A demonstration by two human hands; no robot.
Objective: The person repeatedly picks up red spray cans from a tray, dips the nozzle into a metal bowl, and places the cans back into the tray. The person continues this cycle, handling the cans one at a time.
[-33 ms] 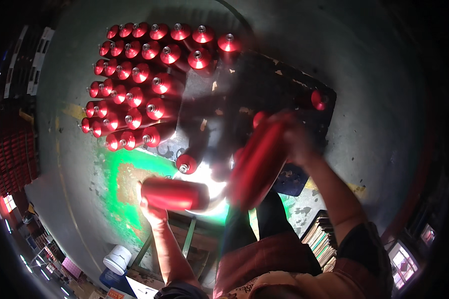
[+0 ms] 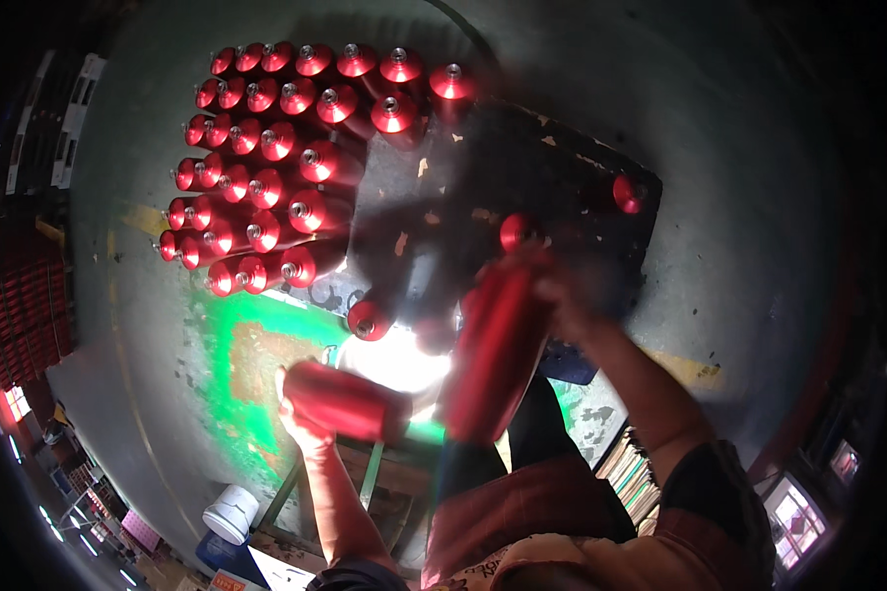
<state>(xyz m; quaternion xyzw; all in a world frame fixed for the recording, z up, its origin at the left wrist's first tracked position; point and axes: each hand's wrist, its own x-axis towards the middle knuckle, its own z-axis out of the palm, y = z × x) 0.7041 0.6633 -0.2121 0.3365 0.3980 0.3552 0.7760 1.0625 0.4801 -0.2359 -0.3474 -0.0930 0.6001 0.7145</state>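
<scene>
My left hand (image 2: 304, 426) is closed round the outer end of a red metal cylinder (image 2: 345, 399), which lies almost level with its right end dipping. My right hand (image 2: 564, 300), smeared by motion, grips the upper part of a second, larger-looking red cylinder (image 2: 498, 350), tilted steeply with its lower end near my lap. A bright light glares between the two from a white round surface (image 2: 394, 360). Close beyond it stands an upright red cylinder (image 2: 369, 320) with a narrow neck. Another red cylinder (image 2: 518, 231) stands just past my right hand.
Rows of upright red cylinders (image 2: 266, 143) crowd the far left. A worn dark board (image 2: 443, 207) lies beside them, with a lone red cylinder (image 2: 629, 194) at its right edge. A white bucket (image 2: 231, 514) stands lower left; a stack of flat sheets (image 2: 629, 478) stands lower right.
My right hand and its cylinder have moved down and slightly left, uncovering more of the cylinder behind. The left cylinder has tipped, its right end lower.
</scene>
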